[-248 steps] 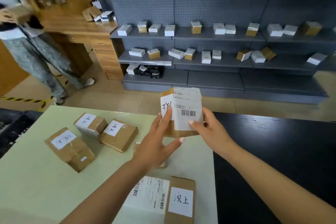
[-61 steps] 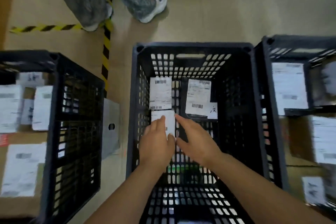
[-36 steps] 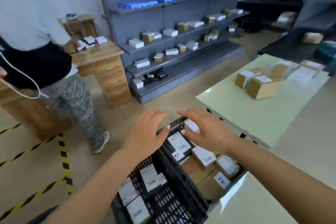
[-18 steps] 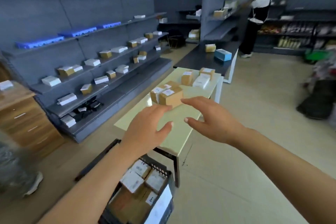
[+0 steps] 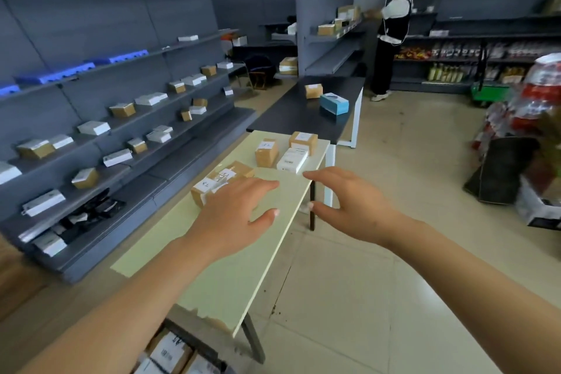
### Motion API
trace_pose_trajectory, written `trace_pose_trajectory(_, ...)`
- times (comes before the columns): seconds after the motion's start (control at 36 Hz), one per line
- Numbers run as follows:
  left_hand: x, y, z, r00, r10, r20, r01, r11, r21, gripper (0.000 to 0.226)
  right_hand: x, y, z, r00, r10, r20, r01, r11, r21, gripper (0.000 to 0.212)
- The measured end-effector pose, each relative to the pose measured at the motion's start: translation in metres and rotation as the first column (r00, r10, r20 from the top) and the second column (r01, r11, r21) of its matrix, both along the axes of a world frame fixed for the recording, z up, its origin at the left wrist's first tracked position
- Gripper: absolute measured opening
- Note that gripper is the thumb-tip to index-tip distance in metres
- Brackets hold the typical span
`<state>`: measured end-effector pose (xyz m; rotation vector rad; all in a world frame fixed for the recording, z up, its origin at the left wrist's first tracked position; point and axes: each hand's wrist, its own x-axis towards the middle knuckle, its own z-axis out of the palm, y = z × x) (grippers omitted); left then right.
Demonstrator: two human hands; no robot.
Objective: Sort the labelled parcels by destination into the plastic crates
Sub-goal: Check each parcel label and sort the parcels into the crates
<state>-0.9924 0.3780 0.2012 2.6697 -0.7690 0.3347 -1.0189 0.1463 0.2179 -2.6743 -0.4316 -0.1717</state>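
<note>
Both my hands are held out in front of me with nothing in them. My left hand (image 5: 236,215) hovers over the pale green table (image 5: 230,267), fingers spread, just short of a group of brown labelled parcels (image 5: 212,184). My right hand (image 5: 349,206) is open beyond the table's right edge, over the floor. Further along the table lie two more brown parcels (image 5: 267,152) and a white box (image 5: 292,160). A black crate holding labelled parcels (image 5: 173,352) shows at the bottom edge, under the table's near end.
Grey shelving (image 5: 91,118) with small boxes runs along the left. A black table (image 5: 306,109) with a blue box stands behind the green one. A person (image 5: 391,36) stands at far shelves. Bags and goods (image 5: 531,161) crowd the right; tiled floor lies between.
I set the parcel into the middle crate, then my view swung up and right to the table. Over the last half second the parcels came closer; both hands stay empty.
</note>
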Motion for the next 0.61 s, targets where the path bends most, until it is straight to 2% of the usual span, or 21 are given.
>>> trace_pose_trajectory(0.11,0.076,-0.028,-0.008,1.000,-0.012,0.009,0.012,1.000,0.016,0.047,0.068,-0.021,0.002,1.000,-0.013,0.007,0.013,0.999,-0.030,0.053)
trace_pose_trajectory(0.33,0.211,-0.089,-0.011,0.997,-0.077,-0.015,0.077,0.997,0.005,0.044,0.188,-0.076,-0.006,0.994,-0.072,-0.081,0.067,0.996,-0.062,0.052)
trace_pose_trajectory(0.61,0.342,-0.172,-0.039,0.998,-0.022,-0.065,0.024,1.000,0.019,0.042,0.322,-0.154,-0.039,0.991,-0.019,-0.129,0.012,0.998,-0.060,0.053)
